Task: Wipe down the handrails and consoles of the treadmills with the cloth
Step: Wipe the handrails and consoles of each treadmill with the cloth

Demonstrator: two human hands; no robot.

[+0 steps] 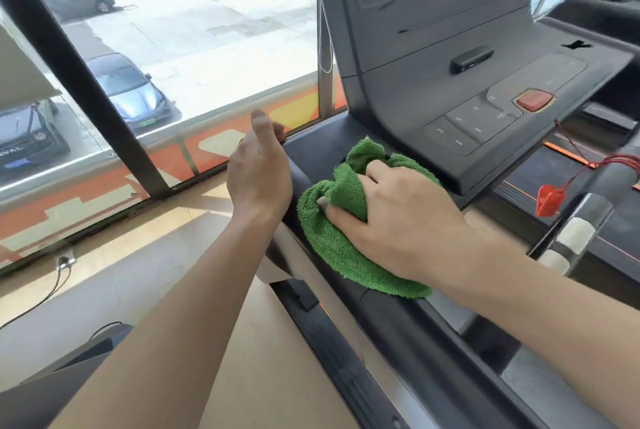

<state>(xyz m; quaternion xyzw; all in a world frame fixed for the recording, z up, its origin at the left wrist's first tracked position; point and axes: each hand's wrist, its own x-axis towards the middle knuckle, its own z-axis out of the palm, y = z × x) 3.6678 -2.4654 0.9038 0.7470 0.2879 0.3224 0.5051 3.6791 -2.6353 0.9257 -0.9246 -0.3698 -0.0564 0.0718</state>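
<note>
Two bare hands work at the left handrail (349,293) of a treadmill, where the dark rail meets the console (485,110). The right hand (405,217) presses a bunched green terry cloth (332,238) down onto the rail, fingers curled over the wad and gripping it, thumb tucked into the near-left folds. Bunching likely gives a thick pad that follows the rail's rounded top. Most of the cloth spreads out to the left and near side of the fingers, draped over the rail's outer edge, with one tuft poking up beyond the knuckles toward the keypad (467,130).

Just left of the cloth, the left hand (259,175) rests on the far end of the rail, fingers loosely bent over its edge and holding nothing, probably to steady the body. Red stop button (535,100) and safety clip (550,200) sit to the right, untouched. By my judgement the console surface remains to be wiped.
</note>
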